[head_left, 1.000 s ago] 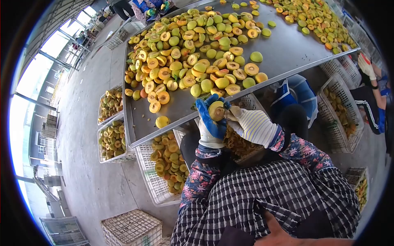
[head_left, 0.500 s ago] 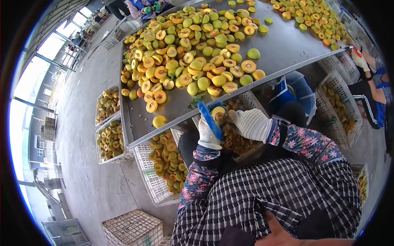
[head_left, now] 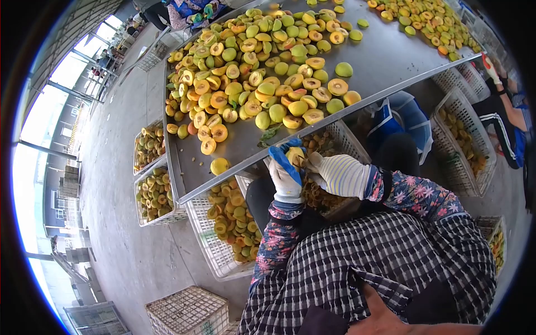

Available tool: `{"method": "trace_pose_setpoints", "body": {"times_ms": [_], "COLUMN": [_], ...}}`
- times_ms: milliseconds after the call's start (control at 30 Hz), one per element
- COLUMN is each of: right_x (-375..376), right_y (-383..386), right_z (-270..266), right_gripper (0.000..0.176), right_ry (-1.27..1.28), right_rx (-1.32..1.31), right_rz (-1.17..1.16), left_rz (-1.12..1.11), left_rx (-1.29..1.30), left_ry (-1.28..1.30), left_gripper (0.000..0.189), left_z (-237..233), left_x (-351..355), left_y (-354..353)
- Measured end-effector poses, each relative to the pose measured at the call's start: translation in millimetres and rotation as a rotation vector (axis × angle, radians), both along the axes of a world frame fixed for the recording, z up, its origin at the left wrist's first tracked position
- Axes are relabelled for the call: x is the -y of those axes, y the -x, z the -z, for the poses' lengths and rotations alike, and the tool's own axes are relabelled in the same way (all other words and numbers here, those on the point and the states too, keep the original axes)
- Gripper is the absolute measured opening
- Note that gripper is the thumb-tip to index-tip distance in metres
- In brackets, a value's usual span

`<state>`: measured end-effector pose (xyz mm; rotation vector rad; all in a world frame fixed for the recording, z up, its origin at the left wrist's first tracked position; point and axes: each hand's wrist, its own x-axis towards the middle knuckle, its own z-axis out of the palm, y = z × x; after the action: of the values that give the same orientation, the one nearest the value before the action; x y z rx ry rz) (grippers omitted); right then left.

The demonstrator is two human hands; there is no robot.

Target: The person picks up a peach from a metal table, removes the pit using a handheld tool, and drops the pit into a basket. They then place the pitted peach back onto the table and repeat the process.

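My left hand [head_left: 286,174], in a white glove with blue fingers, is closed around a yellow stone fruit half [head_left: 295,156] just off the table's front edge. Opposite it, my right hand [head_left: 338,172] wears a striped glove, its fingers pressed together at the fruit's cut side. Whether it grips a small tool is hidden. Beneath both hands stands a crate [head_left: 349,142] with brownish pieces in it. A large heap of halved stone fruits [head_left: 251,78], yellow-green with brown centres, lies on the metal table [head_left: 385,75] in front.
To the left, white crates of fruit halves [head_left: 231,223] stand on the concrete floor [head_left: 120,184]. An upturned crate [head_left: 187,310] sits at lower left. A blue-lined bucket [head_left: 405,120] is under the table. At right, a co-worker's gloved hand [head_left: 491,70] is near the table's edge.
My left fingers have closed further over the fruit half, which has turned in the grip. My right hand stays against it, a little lower. The view has shifted slightly.
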<state>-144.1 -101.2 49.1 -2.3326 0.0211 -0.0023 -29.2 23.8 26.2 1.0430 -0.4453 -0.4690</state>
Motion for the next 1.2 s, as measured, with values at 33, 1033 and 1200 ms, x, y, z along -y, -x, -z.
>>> {"method": "trace_pose_setpoints", "body": {"times_ms": [33, 1033, 1200], "right_x": [0, -6, 2], "right_y": [4, 5, 1], "right_z": [-8, 9, 29], "right_gripper": [0.025, 0.032, 0.025], "right_ry": [0.068, -0.203, -0.2], "right_rx": [0.032, 0.21, -0.004], "right_rz": [-0.005, -0.013, 0.001], "left_rz": [0.03, 0.048, 0.135], "left_rx": [0.033, -0.363, -0.528], "left_ry": [-0.039, -0.007, -0.017], "left_gripper": [0.057, 0.059, 0.049], "left_z": [1, -22, -14], "left_x": [0, 19, 19], "left_y": [-2, -2, -4]}}
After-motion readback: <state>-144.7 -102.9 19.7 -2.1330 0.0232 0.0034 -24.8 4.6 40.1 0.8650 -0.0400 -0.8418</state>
